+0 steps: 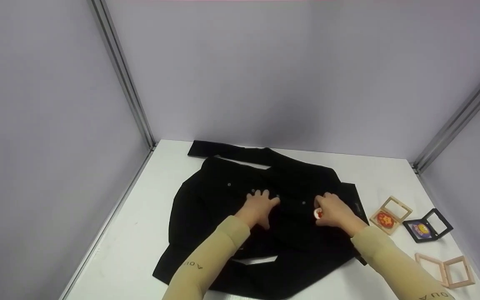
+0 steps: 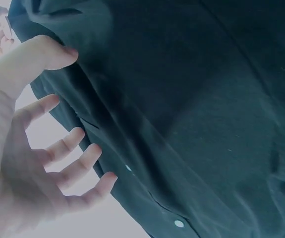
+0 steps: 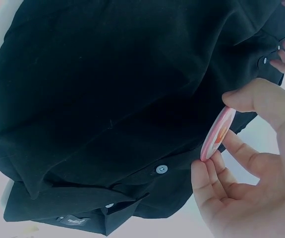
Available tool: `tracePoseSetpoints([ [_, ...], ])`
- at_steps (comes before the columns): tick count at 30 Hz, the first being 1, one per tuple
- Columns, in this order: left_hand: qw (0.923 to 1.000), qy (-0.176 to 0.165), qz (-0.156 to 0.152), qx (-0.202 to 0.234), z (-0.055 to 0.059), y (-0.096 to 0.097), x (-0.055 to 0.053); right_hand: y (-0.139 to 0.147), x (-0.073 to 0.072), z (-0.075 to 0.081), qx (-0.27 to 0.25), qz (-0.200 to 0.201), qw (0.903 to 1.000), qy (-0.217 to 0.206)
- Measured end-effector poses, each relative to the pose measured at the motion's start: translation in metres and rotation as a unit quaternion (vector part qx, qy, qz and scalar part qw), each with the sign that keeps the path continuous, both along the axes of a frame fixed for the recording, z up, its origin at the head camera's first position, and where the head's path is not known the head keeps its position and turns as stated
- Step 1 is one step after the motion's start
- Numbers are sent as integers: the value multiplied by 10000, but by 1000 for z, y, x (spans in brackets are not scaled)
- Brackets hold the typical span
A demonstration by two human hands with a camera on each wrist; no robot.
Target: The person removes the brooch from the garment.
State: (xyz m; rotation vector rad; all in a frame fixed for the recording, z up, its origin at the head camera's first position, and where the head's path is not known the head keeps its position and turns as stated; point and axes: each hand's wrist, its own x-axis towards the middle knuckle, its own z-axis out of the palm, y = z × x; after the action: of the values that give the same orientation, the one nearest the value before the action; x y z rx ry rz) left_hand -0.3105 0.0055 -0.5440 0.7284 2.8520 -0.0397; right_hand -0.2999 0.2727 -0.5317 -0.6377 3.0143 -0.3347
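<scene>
A black button-up shirt point(image 1: 219, 208) lies spread on the white table, its collar toward the right and its pale buttons point(image 3: 161, 169) running along the front. Over the middle of the shirt, near the button row, is my left hand point(image 1: 258, 208), fingers spread and holding nothing. My right hand point(image 1: 333, 210) is above the collar end of the shirt. Between its thumb and fingertips it pinches a round badge point(image 3: 218, 133), thin and pinkish-white at the edge with a red-orange print. The badge is tilted, almost edge-on in the right wrist view.
Right of the shirt lie a light wooden hinged frame point(image 1: 386, 221) with a red and orange round piece, a black hinged frame point(image 1: 421, 230) with a purple and yellow one, and a pale pinkish hinged frame point(image 1: 447, 273). Grey walls point(image 1: 240, 75) enclose the white table point(image 1: 127, 225).
</scene>
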Motion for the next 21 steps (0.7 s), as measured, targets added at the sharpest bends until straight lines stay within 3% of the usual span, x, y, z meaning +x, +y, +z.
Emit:
tracePoseSetpoints([
  [9,9994,268,-207,-30,8,17,1,-2,0,-1,58,-71,10000,-35],
  [21,9968,505,-528,325,8,39,2,-2,0,-5,1,-296,9994,-172],
])
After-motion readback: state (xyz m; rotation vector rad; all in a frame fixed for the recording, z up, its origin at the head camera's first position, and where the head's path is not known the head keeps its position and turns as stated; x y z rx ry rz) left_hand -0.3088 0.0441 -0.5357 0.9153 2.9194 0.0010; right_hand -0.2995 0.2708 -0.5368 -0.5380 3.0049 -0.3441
